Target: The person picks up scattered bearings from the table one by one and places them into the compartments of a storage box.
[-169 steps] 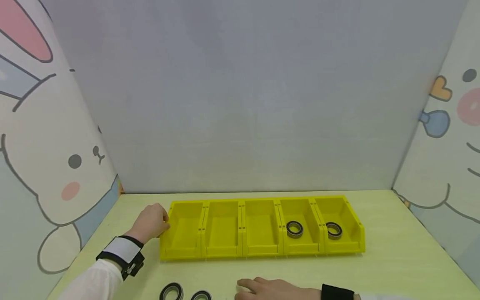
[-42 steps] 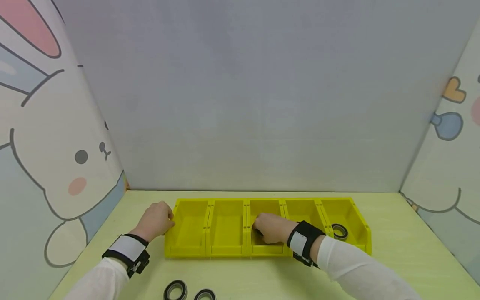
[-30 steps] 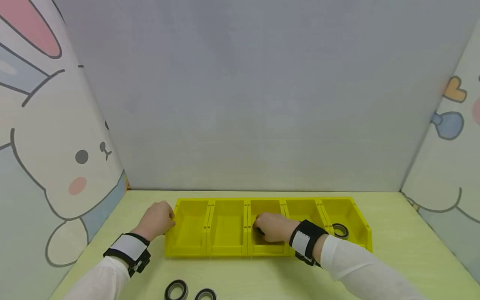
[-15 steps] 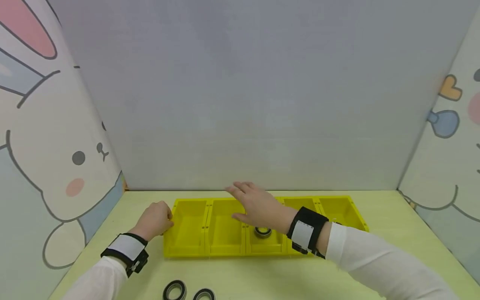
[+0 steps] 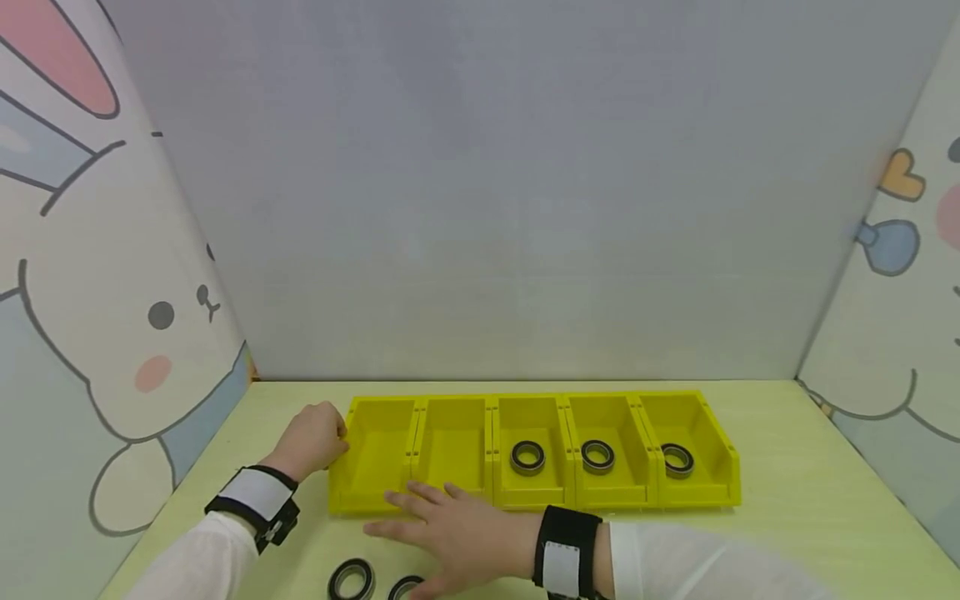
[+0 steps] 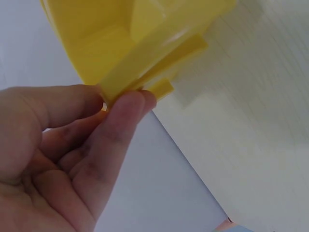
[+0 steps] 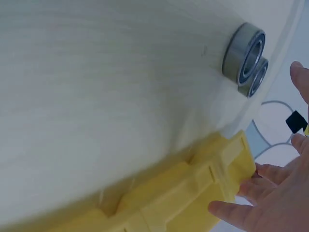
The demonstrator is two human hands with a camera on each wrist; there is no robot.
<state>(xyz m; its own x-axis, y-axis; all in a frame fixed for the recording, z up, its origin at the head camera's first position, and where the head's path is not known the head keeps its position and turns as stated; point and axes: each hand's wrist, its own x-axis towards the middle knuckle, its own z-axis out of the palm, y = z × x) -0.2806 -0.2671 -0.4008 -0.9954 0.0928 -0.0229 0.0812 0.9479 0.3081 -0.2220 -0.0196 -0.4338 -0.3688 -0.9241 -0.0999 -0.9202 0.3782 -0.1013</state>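
A row of five joined yellow bins (image 5: 452, 408) stands across the table. My left hand (image 5: 306, 443) pinches the left end wall; the left wrist view shows thumb and fingers (image 6: 126, 112) on its edge. My right hand (image 5: 468, 537) is over the table in front of the bins, fingers spread and nothing held. Below its thumb lies a ball bearing (image 5: 396, 587), partly covered by the hand, with another bearing (image 5: 333, 581) to its left. The middle bin holds a bearing (image 5: 527, 472), the fourth bin a bearing (image 5: 597, 470), and the rightmost bin a bearing (image 5: 678, 474).
A plain grey wall (image 5: 517, 208) rises behind the table (image 5: 810, 500). Panels with cartoon drawings close in the left side (image 5: 112, 350) and the right side (image 5: 900, 333). Both wrists wear black straps.
The right hand has let go of a bearing in the middle bin, risen with spread fingers, and moved toward the table front over the remaining bearings. The left hand stays at the bin wall.
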